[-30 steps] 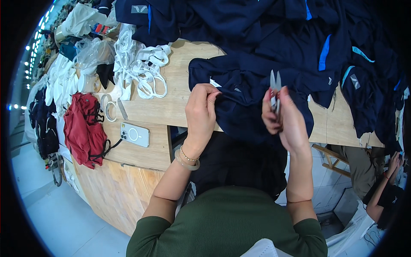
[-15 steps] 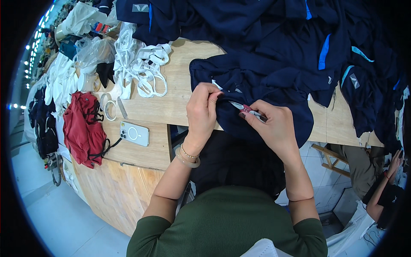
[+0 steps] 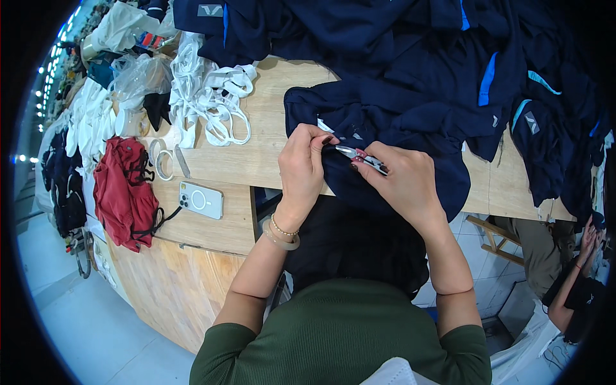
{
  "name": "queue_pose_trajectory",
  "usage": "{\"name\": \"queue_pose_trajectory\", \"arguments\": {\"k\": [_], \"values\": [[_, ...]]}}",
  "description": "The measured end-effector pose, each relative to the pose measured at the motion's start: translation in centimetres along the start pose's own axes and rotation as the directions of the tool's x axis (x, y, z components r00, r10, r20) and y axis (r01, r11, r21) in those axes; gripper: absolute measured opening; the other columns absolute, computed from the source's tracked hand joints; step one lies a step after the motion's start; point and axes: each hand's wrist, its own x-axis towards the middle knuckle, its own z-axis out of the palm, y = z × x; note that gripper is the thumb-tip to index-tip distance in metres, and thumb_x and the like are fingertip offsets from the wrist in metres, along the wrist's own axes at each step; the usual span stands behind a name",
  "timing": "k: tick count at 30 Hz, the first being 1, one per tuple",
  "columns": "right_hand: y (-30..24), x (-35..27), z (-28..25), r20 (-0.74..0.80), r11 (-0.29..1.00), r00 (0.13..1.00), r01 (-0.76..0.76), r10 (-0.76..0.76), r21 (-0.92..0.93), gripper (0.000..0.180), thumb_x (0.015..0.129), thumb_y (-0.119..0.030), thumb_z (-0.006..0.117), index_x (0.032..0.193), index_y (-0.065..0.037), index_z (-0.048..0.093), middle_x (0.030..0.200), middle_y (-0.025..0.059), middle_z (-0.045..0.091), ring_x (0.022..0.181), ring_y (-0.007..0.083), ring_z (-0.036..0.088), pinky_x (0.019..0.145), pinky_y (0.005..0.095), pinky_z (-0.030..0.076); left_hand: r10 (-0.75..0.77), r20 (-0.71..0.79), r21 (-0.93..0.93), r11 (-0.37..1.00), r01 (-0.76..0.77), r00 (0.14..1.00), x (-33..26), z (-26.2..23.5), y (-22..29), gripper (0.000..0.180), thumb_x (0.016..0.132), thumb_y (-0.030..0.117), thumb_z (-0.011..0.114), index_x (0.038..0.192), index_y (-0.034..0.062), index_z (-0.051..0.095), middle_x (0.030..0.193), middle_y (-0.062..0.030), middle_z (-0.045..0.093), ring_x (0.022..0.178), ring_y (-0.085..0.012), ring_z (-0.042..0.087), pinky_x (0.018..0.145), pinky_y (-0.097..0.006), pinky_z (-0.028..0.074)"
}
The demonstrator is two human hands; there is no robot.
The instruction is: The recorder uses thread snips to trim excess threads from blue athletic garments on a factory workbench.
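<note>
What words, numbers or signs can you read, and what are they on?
No readable words or numbers.
Grey patches on navy garments: angular signs, no clear letters.
Phone: a white ring-shaped sign.
White piece by the left hand: any print too small.
Red-and-blue wrapping: too blurred.

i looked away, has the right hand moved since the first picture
Yes, the right hand has moved left, closer to the phone.

No words or numbers are reading clearly; one grey patch [image 3: 210,11] on the navy garments [image 3: 398,38] is bearing a pale angular logo [image 3: 210,10], a similar patch [image 3: 531,122] showing farther right.
</note>
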Motion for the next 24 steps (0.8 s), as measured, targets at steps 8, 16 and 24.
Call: {"name": "queue_pose_trajectory", "arguments": {"k": [8,16,24], "values": [[-0.1,0.4,0.2,-0.003,1.0,1.0,0.023,-0.023,0.008,0.02,0.081,-0.022,0.071,0.074,-0.007,0.06,0.062,0.0051,0.063,0.052,0.0259,0.061,0.045,0.034,0.043,-0.012,0.018,-0.031,0.999,0.012,1.0,0.1,0.0,0.1,0.007,0.094,-0.001,0.053,0.088,-0.0023,0.055,0.078,-0.0125,0.065,0.072,-0.0239,0.067,0.063,-0.03,0.051],[0.0,0.6,0.4,-0.035,0.999,0.998,0.044,-0.043,0.03,0.021,0.082,-0.022,0.071,0.072,-0.007,0.06,0.06,0.0065,0.063,0.051,0.0262,0.061,0.046,0.0346,0.043,-0.006,-0.029,-0.083,0.997,0.003,1.0,0.2,-1.0,-0.6,0.005,0.094,-0.002,0.052,0.092,-0.0019,0.056,0.084,-0.0123,0.065,0.075,-0.0202,0.065,0.066,-0.028,0.051],[-0.1,1.3,0.0,-0.008,0.987,0.997,-0.081,0.083,0.139,0.02,0.079,-0.021,0.076,0.076,-0.005,0.064,0.056,0.0079,0.061,0.046,0.0231,0.057,0.045,0.0321,0.039,-0.2,-0.167,-0.091,0.978,0.187,0.965,3.3,-6.0,-3.6,0.03,0.085,-0.002,0.067,0.115,0.0012,0.063,0.095,-0.0052,0.058,0.079,-0.0094,0.056,0.067,-0.023,0.048]]}}
